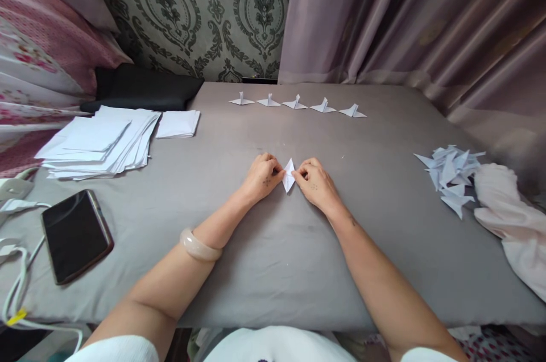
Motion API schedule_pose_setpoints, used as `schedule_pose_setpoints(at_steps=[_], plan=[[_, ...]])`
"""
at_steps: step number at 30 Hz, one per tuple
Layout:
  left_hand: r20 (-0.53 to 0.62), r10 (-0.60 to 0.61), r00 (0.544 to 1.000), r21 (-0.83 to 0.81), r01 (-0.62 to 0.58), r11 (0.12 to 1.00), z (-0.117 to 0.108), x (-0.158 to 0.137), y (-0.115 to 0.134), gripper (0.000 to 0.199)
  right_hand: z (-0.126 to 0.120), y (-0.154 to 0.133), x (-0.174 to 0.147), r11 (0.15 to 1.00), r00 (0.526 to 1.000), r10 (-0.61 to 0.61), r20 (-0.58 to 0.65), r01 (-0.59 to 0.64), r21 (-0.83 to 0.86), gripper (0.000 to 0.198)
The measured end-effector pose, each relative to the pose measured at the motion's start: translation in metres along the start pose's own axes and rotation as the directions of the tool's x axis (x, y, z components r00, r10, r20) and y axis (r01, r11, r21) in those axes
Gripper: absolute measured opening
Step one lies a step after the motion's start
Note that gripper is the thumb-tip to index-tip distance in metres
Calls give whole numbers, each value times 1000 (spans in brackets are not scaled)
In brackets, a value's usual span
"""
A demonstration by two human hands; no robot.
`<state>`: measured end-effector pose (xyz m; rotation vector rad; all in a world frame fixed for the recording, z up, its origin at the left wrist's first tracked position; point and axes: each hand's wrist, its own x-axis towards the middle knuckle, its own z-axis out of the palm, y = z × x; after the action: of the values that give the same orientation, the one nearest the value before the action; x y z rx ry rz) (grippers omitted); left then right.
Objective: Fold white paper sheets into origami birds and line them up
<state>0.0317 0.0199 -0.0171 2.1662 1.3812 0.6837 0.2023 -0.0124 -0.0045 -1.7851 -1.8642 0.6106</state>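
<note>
A small diamond of folded white paper [289, 177] is held between my two hands at the middle of the table. My left hand [265, 176] pinches its left corner between thumb and finger. On the other side, my right hand [314, 181] grips the right corner the same way. The long points of the diamond face away from me and toward me, with a crease down its centre. Beyond my hands stands a row of several folded paper cranes [297, 102] with spread wings.
A heap of folded paper pieces [453, 171] lies at the right beside a pale cloth [512, 214]. At the left are a stack of white paper [100, 143], a smaller stack [178, 124], a black pouch [145, 86], a phone [77, 236] and white cables [19, 282].
</note>
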Motion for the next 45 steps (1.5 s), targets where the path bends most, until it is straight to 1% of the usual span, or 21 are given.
schedule_pose_setpoints(at_steps=[4,7,10,11,14,17,19,21,23,25,29,32,37,39,42,45], plan=[[-17,53,998,68,-52,996,0,-3,1,6,0,0,0,1000,1000,-8,-12,8,-4,19],[-32,143,989,129,-138,982,-2,-8,6,8,0,1,-1,1000,999,-21,-35,21,-4,15],[68,263,962,157,-270,950,-5,-12,11,20,0,3,-2,998,997,-61,-54,62,5,9],[105,286,952,159,-300,941,-5,-13,12,24,-1,4,-2,997,995,-77,-59,78,11,9],[169,284,944,182,-313,932,-8,-16,16,31,-3,9,-4,992,993,-104,-62,108,59,10],[211,273,939,227,-319,920,-11,-19,18,35,-4,12,-6,983,992,-90,-91,103,149,14],[223,278,935,248,-330,911,-12,-20,19,38,-3,12,-9,976,987,-112,-118,132,173,19],[222,288,931,258,-341,904,-13,-20,20,39,-2,9,-13,970,975,-179,-133,197,140,23],[217,297,930,265,-349,899,-13,-21,20,41,-1,3,-17,964,961,-249,-121,257,62,28],[211,300,931,262,-349,900,-13,-21,19,42,-2,-2,-21,961,957,-277,-87,276,-32,31],[190,271,944,255,-314,914,-14,-23,17,39,-6,-9,-26,956,967,-251,-47,240,-167,32],[175,249,953,279,-290,915,-15,-25,16,35,-10,-11,-28,956,974,-226,-34,215,-201,30],[158,235,959,282,-272,920,-14,-26,13,35,-12,-10,-27,968,985,-171,-23,163,-190,29],[124,218,968,237,-243,941,-13,-25,10,35,-13,-9,-25,974,989,-148,-20,142,-175,28],[33,169,985,78,-171,982,-13,-22,5,34,-15,-9,-25,980,992,-125,-14,121,-161,28],[-42,107,993,-52,-109,993,-15,-19,3,35,-17,-11,-26,980,993,-116,-4,114,-163,28]])
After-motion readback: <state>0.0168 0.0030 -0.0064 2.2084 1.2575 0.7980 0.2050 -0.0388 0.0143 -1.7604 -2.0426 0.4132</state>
